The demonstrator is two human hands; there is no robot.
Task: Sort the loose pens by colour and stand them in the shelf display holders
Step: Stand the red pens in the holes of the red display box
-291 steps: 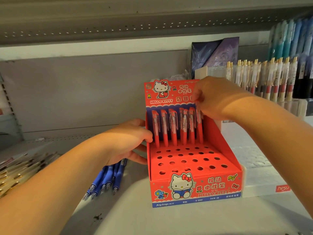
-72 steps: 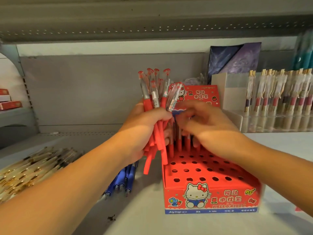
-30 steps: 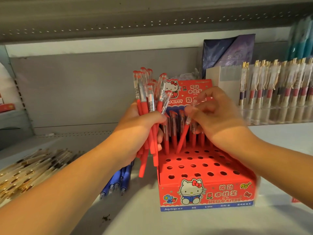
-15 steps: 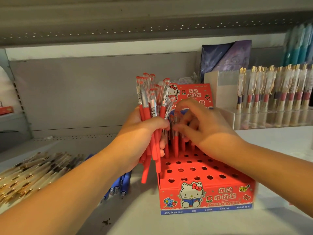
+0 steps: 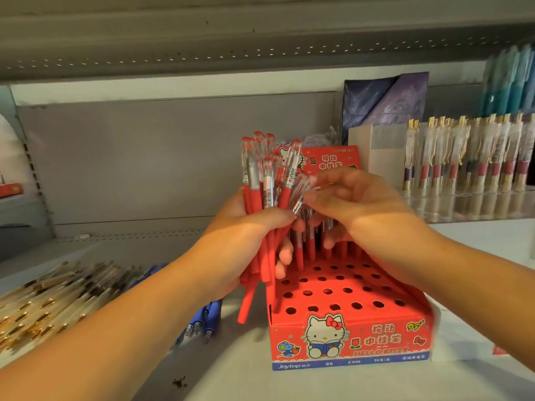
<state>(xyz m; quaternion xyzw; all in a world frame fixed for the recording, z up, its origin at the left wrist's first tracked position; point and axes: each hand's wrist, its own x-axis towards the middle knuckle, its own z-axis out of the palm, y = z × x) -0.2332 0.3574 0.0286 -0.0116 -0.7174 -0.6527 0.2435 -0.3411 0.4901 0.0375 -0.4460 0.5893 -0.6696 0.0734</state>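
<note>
My left hand [image 5: 246, 241] grips a bundle of red pens [image 5: 262, 180], upright, just left of the red cardboard display holder [image 5: 347, 328]. My right hand [image 5: 356, 206] pinches the clear top of one pen at the right edge of that bundle, above the holder's back row. Several red pens [image 5: 309, 244] stand in the back row holes, partly hidden behind my hands. The rows of holes toward the front hold nothing.
Loose blue pens [image 5: 202, 319] lie on the shelf under my left forearm. A heap of clear gold-trimmed pens [image 5: 43, 299] lies at the far left. A clear holder [image 5: 477, 204] of gold-clipped pens stands at the back right. Another shelf runs overhead.
My right hand has come up from the holder's back row to the bundle and now pinches a pen there. My left hand keeps the bundle in about the same place.
</note>
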